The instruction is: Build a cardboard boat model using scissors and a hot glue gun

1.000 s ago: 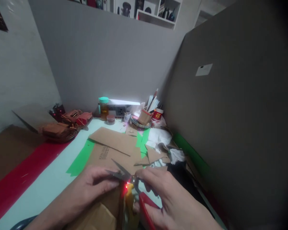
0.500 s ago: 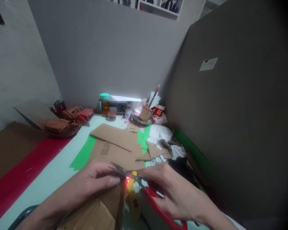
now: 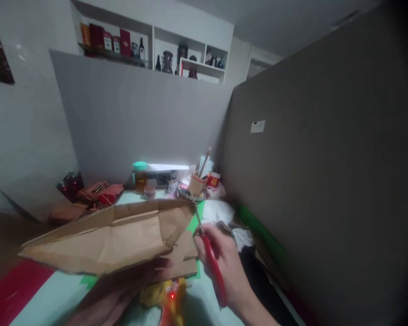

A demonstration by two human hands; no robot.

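Observation:
My left hand (image 3: 122, 285) is under a long, pointed cardboard piece with raised edges (image 3: 122, 235), holding it up from below; some fingers are hidden beneath it. The piece is tilted so its hollow inner side shows. In my right hand (image 3: 222, 260) are scissors with red handles (image 3: 212, 271), their blades pointing up and away, close to the right end of the cardboard. A yellow glue gun (image 3: 172, 301) with a lit red light stands or lies on the table below the cardboard, near the front edge.
Flat cardboard (image 3: 187, 253) lies on green sheets behind the hands. Farther back are a jar with a teal lid (image 3: 140, 179), a cup of brushes (image 3: 197, 183) and a red tub (image 3: 213, 179). Reddish-brown model pieces (image 3: 110, 194) sit at the left, crumpled white paper (image 3: 243, 237) at the right.
The view has tipped upward. The cardboard piece has been raised and turned to show its inside, my left hand now beneath it. My right hand and the scissors have come away from my left fingers.

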